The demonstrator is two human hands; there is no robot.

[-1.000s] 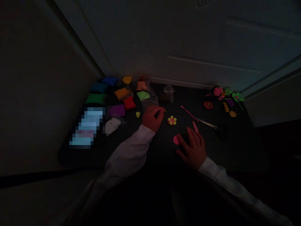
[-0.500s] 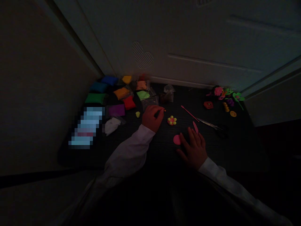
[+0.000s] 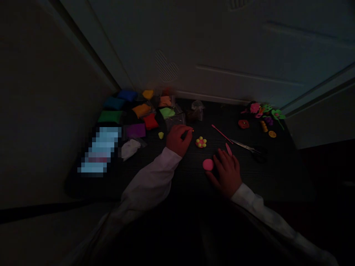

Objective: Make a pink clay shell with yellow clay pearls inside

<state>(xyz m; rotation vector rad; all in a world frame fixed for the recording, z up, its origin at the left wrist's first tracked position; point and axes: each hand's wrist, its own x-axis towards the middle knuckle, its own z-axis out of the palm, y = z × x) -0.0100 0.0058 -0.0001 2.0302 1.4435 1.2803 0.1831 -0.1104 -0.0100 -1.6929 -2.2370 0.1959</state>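
Table (image 3: 191, 177): black, finely lined. Flower (image 3: 201, 142): pink and yellow. Disc (image 3: 208, 164): pink. Small ball (image 3: 193, 130): orange. Packet (image 3: 127, 95), table's back-left corner: blue.

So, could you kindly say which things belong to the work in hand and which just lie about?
Likely in the work:
yellow-petalled flower
pink disc
tiny orange bit at the left hand
yellow lump

Seemingly lying about:
scissors
blurred screen
red piece
green flower

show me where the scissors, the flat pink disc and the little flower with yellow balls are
scissors (image 3: 249, 149): head view, on the metal near the pivot
flat pink disc (image 3: 208, 164): head view, middle of its top
little flower (image 3: 201, 142): head view, its pink centre
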